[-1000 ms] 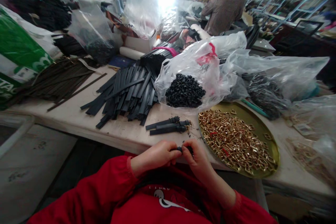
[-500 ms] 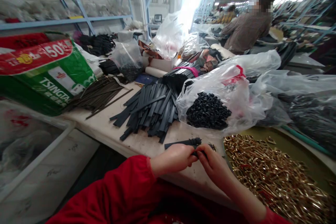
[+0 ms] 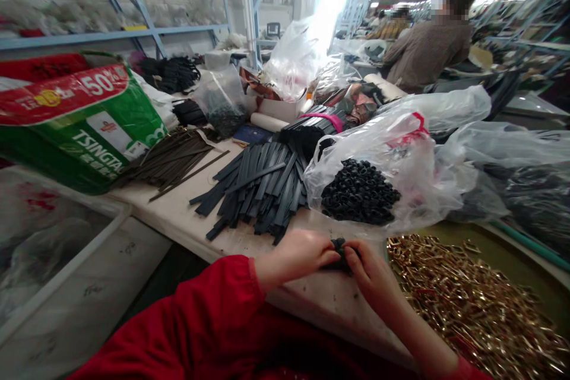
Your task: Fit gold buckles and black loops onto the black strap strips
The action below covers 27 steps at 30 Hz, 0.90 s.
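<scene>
My left hand (image 3: pixel 305 254) and my right hand (image 3: pixel 369 267) meet near the table's front edge, fingers closed. Between their fingertips is a black strap (image 3: pixel 340 249), mostly covered by the fingers, so its ends and any part fitted to it are hard to see. A pile of flat black straps (image 3: pixel 258 184) lies just beyond my left hand. Small black loops (image 3: pixel 360 193) fill the mouth of a clear plastic bag (image 3: pixel 427 190) behind my hands. To the right of my right hand, many gold metal buckles (image 3: pixel 472 297) lie in a round tray (image 3: pixel 503 249).
Thin brown strips (image 3: pixel 171 157) lie on the table (image 3: pixel 196 175) at left, by a green and red carton (image 3: pixel 107 130). A white bin (image 3: pixel 107 273) stands below the table's left edge. More plastic bags (image 3: pixel 529 184) sit at right. Another person (image 3: pixel 427 50) works farther back.
The view has shifted slightly. My left hand has risen a little, and its fingers now cover the strap that lay in plain sight beyond the hands. Both hands stay close together.
</scene>
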{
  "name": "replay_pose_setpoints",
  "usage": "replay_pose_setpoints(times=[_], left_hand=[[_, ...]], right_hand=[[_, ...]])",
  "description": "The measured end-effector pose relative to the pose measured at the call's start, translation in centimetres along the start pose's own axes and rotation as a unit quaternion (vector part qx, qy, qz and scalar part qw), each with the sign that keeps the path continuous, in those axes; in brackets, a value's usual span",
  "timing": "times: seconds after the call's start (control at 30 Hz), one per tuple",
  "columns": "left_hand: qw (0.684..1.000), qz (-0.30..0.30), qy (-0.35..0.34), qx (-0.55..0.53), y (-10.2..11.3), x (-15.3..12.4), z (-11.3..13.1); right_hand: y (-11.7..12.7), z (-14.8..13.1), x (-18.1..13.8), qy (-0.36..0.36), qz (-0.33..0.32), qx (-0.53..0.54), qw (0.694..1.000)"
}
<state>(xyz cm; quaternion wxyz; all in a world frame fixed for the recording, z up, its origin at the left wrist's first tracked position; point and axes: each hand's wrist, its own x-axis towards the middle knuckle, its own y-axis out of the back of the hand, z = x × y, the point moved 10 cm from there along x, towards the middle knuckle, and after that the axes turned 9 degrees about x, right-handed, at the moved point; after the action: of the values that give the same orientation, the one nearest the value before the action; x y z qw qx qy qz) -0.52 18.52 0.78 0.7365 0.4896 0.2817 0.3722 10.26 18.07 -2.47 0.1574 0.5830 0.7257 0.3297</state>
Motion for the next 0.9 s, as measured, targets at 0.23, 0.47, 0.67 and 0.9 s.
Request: replay_pose_setpoints(times=[0.23, 0.47, 0.67, 0.9], left_hand=[[0.94, 0.096, 0.256, 0.206, 4.6, -2.9, -9.0], [0.922, 0.118, 0.311, 0.199, 4.4, -4.4, -10.1], [0.911, 0.299, 0.231, 0.165, 10.5, -7.1, -8.4], [0.867, 0.438, 0.159, -0.177, 14.2, -9.7, -4.2]], right_hand=[[-0.3, 1.6, 1.6, 0.033, 0.044, -0.13, 0.99], [3.0, 1.0, 1.3, 0.049, 0.087, -0.157, 0.983], [6.9, 4.4, 4.7, -0.031, 0.128, -0.156, 0.979], [5.4, 4.5, 9.5, -0.023, 0.076, -0.186, 0.979]])
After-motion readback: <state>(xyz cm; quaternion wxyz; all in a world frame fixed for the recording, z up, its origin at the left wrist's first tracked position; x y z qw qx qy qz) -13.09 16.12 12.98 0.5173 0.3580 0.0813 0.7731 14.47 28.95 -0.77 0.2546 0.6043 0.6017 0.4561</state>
